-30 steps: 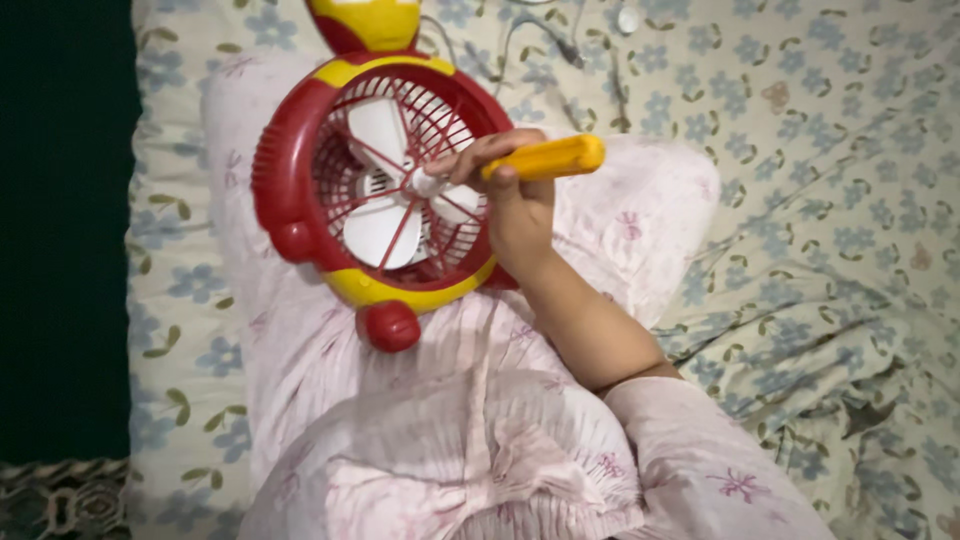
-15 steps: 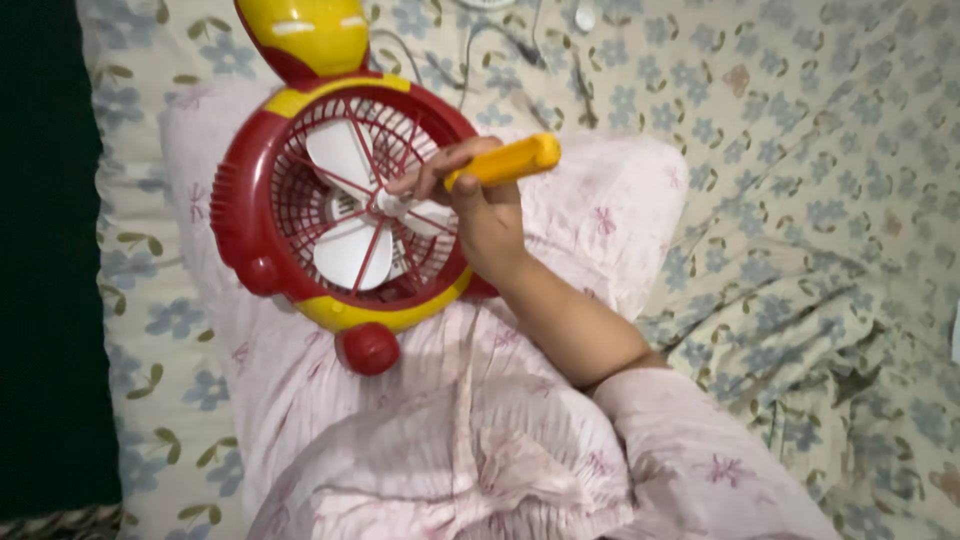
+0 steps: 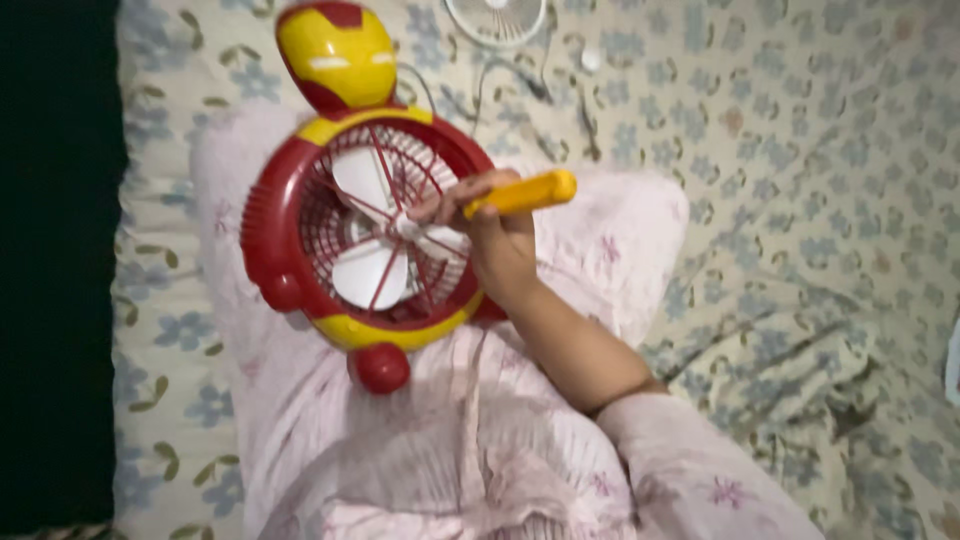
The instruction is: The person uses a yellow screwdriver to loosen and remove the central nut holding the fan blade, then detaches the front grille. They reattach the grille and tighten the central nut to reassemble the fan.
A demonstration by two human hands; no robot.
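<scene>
We see a round red-and-yellow plastic fan (image 3: 365,235) lying on the lap over pale pink flowered cloth, its helmet-shaped head at 12 o'clock and white blades behind a thin red wire grille. The right hand (image 3: 495,240) is clenched around a yellow-handled screwdriver (image 3: 520,193) at the hub — its tip is hidden. The left hand is out of view; a white grille (image 3: 497,18) on the floral bed is cut off at 12 o'clock.

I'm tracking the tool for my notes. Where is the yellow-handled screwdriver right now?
In the head view, the yellow-handled screwdriver sits centre frame in the right hand, its tip at the hub of the red toy fan on the person's lap.
</scene>
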